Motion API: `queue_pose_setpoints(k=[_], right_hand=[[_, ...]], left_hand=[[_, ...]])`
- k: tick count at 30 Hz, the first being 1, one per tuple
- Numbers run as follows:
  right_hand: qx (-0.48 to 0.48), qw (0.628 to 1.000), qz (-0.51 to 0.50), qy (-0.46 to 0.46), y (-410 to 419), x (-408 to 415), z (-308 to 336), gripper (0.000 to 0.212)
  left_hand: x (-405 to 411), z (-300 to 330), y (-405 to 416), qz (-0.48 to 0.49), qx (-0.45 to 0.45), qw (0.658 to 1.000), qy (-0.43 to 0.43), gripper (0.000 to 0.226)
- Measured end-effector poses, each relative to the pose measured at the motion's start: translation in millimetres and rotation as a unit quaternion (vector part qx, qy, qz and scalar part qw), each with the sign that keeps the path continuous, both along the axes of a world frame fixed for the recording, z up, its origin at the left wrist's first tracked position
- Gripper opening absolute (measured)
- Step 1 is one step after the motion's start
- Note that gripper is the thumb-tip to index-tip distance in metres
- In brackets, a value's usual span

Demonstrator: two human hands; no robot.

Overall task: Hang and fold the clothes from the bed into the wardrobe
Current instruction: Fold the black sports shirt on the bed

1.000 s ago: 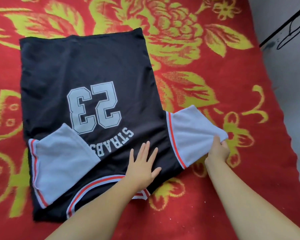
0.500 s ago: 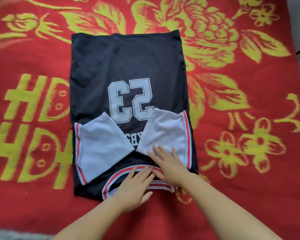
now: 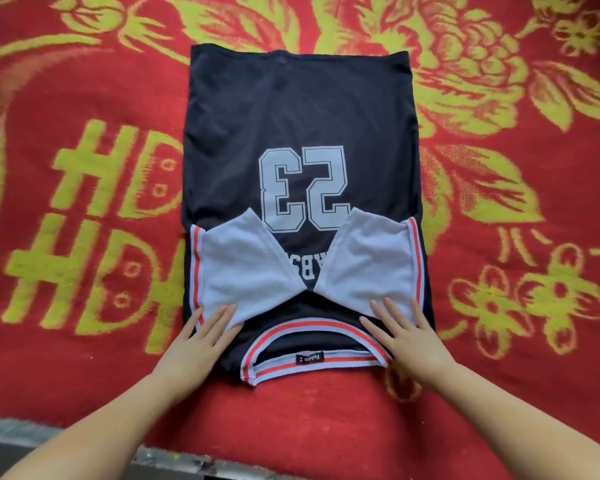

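Both flat hands, left hand (image 3: 201,344) and right hand (image 3: 407,339), fingers spread, press the black mesh jersey (image 3: 298,109) so its grey sleeves (image 3: 246,271) stay folded in.

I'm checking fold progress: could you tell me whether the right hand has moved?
Yes. The right hand moved off the bedspread leftward onto the jersey beside the collar.

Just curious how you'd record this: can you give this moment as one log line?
jersey flat on blanket | both sleeves folded in | left hand, right hand pressing shoulders, fingers straight
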State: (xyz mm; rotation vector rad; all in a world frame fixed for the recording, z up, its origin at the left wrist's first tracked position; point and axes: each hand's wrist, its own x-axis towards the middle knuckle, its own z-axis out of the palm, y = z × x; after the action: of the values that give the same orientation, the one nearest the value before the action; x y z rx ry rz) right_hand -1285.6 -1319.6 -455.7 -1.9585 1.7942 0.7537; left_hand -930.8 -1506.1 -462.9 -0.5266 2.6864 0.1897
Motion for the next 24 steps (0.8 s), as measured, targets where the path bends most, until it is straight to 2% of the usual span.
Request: queue_pose_setpoints(k=[4, 6, 8, 11, 13, 15, 17, 18, 20, 22, 24], right_hand=[[0.092, 0.995, 0.012, -0.022, -5, 1, 7, 0.085], [0.131, 0.989, 0.029, -0.056, -1, 1, 18, 0.084], [0.174, 0.98, 0.042, -0.087, 5, 1, 30, 0.085], [0.264, 0.952, 0.034, -0.154, 9, 8, 47, 0.085], [0.307, 0.932, -0.004, -0.191, 7, 14, 56, 0.083], [0.31, 0.92, -0.085, -0.223, 1, 14, 61, 0.077], [0.296, 0.912, -0.146, -0.242, -8, 8, 66, 0.075], [0.294, 0.911, -0.158, -0.244, -11, 5, 69, 0.076], [0.297, 0.907, -0.162, -0.25, -14, 1, 76, 0.079], [0.295, 0.901, -0.181, -0.262, -22, -3, 87, 0.079], [0.278, 0.899, -0.206, -0.269, -42, -15, 96, 0.068]], left_hand=[[-4, 9, -7, -0.01, 0.031, 0.999, -0.019, 0.1], [10, 8, -4, 0.013, 0.095, 0.995, -0.028, 0.1], [24, 13, 0, 0.053, 0.228, 0.965, -0.116, 0.095], [31, 26, 5, 0.096, 0.356, 0.912, -0.181, 0.082], [25, 37, 0, 0.159, 0.427, 0.864, -0.215, 0.076], [15, 44, -12, 0.209, 0.469, 0.826, -0.233, 0.073], [9, 49, -25, 0.221, 0.482, 0.81, -0.252, 0.054], [8, 52, -31, 0.217, 0.472, 0.811, -0.269, 0.043], [6, 59, -39, 0.213, 0.462, 0.81, -0.292, 0.038], [0, 72, -51, 0.221, 0.49, 0.789, -0.297, 0.038], [-10, 88, -75, 0.257, 0.521, 0.763, -0.283, 0.028]])
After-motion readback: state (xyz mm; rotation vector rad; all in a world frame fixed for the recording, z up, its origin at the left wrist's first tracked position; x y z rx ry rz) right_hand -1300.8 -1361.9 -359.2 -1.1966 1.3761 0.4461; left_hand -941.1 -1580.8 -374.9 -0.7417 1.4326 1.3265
